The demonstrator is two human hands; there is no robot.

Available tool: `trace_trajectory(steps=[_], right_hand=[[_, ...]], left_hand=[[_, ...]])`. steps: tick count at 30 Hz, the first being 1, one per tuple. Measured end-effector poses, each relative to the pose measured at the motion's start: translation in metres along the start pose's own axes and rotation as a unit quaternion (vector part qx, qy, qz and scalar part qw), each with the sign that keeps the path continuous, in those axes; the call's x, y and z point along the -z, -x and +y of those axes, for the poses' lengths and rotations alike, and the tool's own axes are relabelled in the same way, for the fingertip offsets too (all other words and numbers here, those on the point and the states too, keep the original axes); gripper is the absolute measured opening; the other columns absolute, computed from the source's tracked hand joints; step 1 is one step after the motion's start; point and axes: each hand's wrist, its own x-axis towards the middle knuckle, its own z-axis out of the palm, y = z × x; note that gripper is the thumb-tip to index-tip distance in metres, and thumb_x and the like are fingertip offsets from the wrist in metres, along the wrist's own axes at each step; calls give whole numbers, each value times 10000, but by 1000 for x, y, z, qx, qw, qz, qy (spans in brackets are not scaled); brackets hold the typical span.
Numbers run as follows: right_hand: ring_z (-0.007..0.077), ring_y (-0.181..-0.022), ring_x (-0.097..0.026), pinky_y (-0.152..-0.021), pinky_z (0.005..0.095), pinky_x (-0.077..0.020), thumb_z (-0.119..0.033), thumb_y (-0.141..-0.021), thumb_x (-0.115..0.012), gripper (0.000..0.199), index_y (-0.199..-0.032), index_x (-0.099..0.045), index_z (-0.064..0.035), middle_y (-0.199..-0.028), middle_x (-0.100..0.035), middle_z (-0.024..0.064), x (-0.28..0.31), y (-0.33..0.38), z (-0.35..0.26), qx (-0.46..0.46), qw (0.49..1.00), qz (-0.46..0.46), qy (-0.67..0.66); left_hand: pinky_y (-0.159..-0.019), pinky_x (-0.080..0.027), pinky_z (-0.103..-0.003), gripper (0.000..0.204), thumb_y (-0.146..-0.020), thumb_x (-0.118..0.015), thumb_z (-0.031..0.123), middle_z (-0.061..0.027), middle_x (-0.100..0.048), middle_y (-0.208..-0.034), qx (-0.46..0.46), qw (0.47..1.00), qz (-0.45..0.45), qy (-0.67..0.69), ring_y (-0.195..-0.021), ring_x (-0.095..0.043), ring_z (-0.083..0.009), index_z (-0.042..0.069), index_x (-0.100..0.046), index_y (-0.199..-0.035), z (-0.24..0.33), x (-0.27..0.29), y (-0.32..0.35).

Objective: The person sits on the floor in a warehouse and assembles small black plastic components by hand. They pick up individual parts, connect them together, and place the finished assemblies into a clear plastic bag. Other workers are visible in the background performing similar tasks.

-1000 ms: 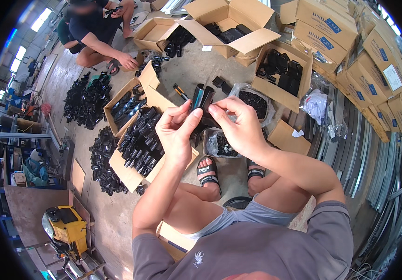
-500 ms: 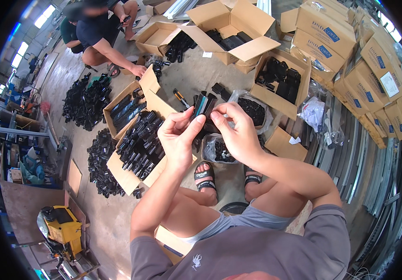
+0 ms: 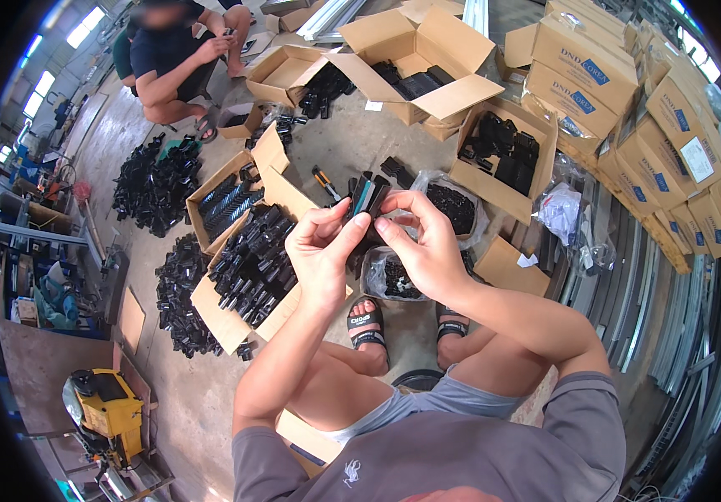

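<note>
Your black part [image 3: 369, 192] sat up between both hands, right at the fingertips, tilted a bit, its long faces rising beyond your left thumb. Left hand [image 3: 322, 247]: thumb and fingers clamped on the part's near left side, thumb laid over the face. Right hand [image 3: 429, 243]: thumb and index drawn in close at the part's right edge; whether they pinched it, or some smaller bit against it, you couldn't tell, since the fingers covered the contact. Handling, as a guess: light, since fingertips alone bore it; stiff, likely hard plastic or coated metal, straight edges with no visible sag. The faces looked glossy with a greenish sheen, so probably slick under a dry thumb; not very fragile, though the shine might scratch. Best hold was probably low on the long sides, thumb flat against a broad face, index behind, with the right fingertips kept to the edge so neither hand blocked the other. Left of your left fingers lay an open carton [image 3: 220, 316] of similar dark parts, with a loose black heap [image 3: 183, 305] farther left; an orange-and-black tool [image 3: 324, 184] lay just beyond those fingers, and a plastic-lined box [image 3: 375, 274] sat below, between the hands.
</note>
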Motion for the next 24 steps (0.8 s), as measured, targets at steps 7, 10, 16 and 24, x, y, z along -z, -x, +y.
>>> trace_trajectory(steps=[7, 10, 16, 24], right_hand=[[174, -1008, -626, -862, 323, -492, -115, -948, -654, 150, -1060, -645, -16, -1105, -650, 85, -1, 1, -1, -32, 999, 14, 2], [173, -991, -629, -845, 310, -505, -110, -958, -643, 140, -1041, -652, 3, -1098, -647, 92, -1, 1, 1, -19, 1000, 19, -6], [169, -988, -628, -876, 308, -493, -120, -965, -643, 138, -1046, -649, -9, -1104, -649, 87, 0, -1, 1, -50, 998, -1, -30], [154, -1002, -627, -869, 303, -503, -128, -979, -630, 153, -1036, -649, 13, -1122, -639, 91, -3, 3, 6, -14, 999, 25, -42]], left_hand=[[-820, -550, -249, 212, -839, -753, -63, -133, -739, -1016, 0, 1000, 3, -9, -880, -688, -107, 10, -684, -1026, 0, 1, 0], [-816, -550, -247, 214, -837, -754, -65, -133, -739, -1015, -4, 1000, 2, -9, -879, -687, -106, 10, -685, -1026, -2, 2, -1], [-797, -550, -236, 216, -837, -753, -69, -128, -739, -1014, -7, 1000, 2, -12, -870, -685, -100, 8, -686, -1027, -2, 2, -2], [-763, -545, -218, 228, -834, -757, -71, -113, -740, -1000, -17, 1000, -8, -21, -827, -677, -82, 3, -693, -1040, -3, 1, -1]])
